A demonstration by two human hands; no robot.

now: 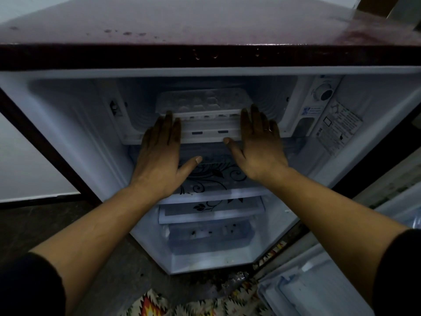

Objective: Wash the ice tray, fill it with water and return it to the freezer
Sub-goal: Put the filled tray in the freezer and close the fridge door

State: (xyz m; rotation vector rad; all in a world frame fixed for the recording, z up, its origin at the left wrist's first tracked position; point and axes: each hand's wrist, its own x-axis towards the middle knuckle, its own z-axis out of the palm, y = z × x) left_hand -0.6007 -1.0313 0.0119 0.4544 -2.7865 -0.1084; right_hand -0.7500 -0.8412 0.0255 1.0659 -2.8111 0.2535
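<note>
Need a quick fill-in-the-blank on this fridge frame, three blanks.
1. The ice tray sits inside the ____ compartment.
2. A ring shows on the ____ hand.
3. The left hand lies with fingers ____, gripping nothing.
Missing words: freezer; right; flat

Fridge top [205, 26]: dark maroon, dull sheen, few darker spots. Interior walls [68, 124]: white with bluish cast (dim light). Ice tray [200, 102]: translucent white, frosted. Freezer flap [210, 128]: white, two small blue marks. Glass shelf [211, 176]: clear, black swirl-and-leaf print. Thermostat dial [326, 94]: dark on white panel. Label [339, 131]: white, black print. Sleeves [29, 286]: black. Floor cloth [157, 304]: cream, red-yellow-black zigzag pattern. Wall [27, 167]: pale grey-white.
</note>
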